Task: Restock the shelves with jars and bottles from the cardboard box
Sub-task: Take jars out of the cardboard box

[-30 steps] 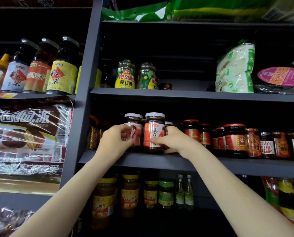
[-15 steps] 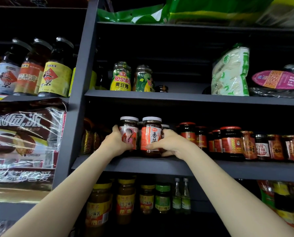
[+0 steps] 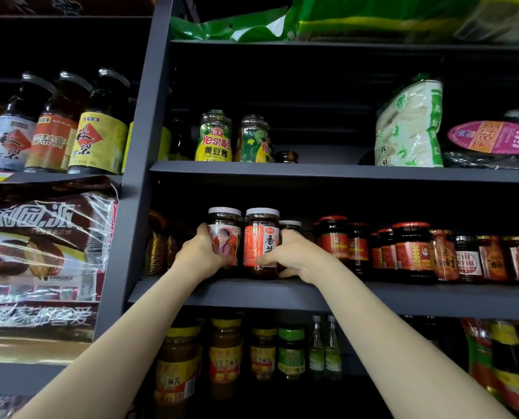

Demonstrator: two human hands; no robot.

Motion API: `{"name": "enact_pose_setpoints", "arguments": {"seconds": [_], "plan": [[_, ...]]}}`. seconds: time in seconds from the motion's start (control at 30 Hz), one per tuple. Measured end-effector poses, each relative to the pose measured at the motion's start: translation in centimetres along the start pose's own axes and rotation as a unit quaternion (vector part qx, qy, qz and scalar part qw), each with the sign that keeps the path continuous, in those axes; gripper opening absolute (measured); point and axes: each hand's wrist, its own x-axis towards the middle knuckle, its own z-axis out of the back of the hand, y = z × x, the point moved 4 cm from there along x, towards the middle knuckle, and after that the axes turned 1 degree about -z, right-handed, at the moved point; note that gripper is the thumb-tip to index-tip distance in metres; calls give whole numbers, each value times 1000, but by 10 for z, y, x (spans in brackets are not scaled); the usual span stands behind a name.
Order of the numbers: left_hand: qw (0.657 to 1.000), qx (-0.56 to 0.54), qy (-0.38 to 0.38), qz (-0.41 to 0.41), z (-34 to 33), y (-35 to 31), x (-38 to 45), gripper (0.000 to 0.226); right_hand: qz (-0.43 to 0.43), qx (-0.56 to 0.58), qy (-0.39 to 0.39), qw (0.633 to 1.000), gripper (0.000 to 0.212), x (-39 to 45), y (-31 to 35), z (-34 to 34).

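Two dark sauce jars with white lids stand side by side on the middle shelf [image 3: 373, 297]. My left hand [image 3: 199, 255] grips the left jar [image 3: 226, 228], whose label shows a portrait. My right hand [image 3: 291, 255] grips the right jar [image 3: 261, 234], which has a red and white label. Both jars stand upright with their bases on the shelf board. A third white-lidded jar [image 3: 291, 225] peeks out behind the right one. The cardboard box is out of view.
Red-lidded sauce jars [image 3: 412, 249] fill the shelf to the right of my hands. Green-labelled jars [image 3: 214, 137] stand on the shelf above, yellow-lidded jars [image 3: 225, 355] on the one below. Tall bottles [image 3: 98, 128] and wrapped packs [image 3: 40, 252] sit in the left bay.
Both hands have stayed on the two jars. The left hand has slid further round its jar, and the view has tilted up slightly.
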Motion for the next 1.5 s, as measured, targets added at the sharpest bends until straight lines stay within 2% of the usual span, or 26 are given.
{"name": "enact_pose_setpoints", "arguments": {"seconds": [0.13,0.23,0.3,0.43,0.5,0.57,0.7,0.8,0.87,0.93,1.07,1.13,1.23,1.33,1.4,1.5], "plan": [[1000,2,-4,-9,1,-2,-4,66,-2,-38,-28,999,48,0,4,-7],[1000,10,-1,-8,1,-2,-4,68,11,-66,-22,998,24,-4,10,-10],[1000,17,-2,-5,2,-3,-5,70,24,-106,-36,993,16,-6,14,-13],[999,50,4,2,2,-8,-9,70,40,-192,-79,977,38,-8,19,-18],[998,64,1,2,3,-11,-13,68,44,-210,-74,974,40,-17,21,-15],[995,94,-38,-18,6,-16,-21,63,59,-219,-85,970,42,-34,24,-11],[967,102,-192,-132,15,-32,-53,34,161,-239,-167,943,36,-70,28,-7],[940,99,-240,-221,15,-38,-83,26,307,-146,-192,920,27,-104,29,-23],[931,101,-258,-237,21,-31,-107,27,381,-103,-172,903,24,-127,30,-50],[931,79,-285,-215,37,-9,-137,31,421,-64,-139,894,20,-148,30,-86],[926,92,-358,-72,83,82,-226,26,452,73,-39,888,20,-197,25,-181],[919,137,-368,26,110,139,-295,24,438,95,59,892,20,-232,15,-257],[890,222,-353,183,154,218,-419,25,355,57,291,887,31,-303,-4,-384],[831,266,-341,350,194,277,-551,35,322,-40,480,815,38,-392,-21,-496],[777,288,-340,444,218,304,-632,36,340,-90,560,750,36,-454,-25,-555],[690,310,-327,566,245,340,-741,23,355,-143,665,641,33,-548,-33,-631]]}}
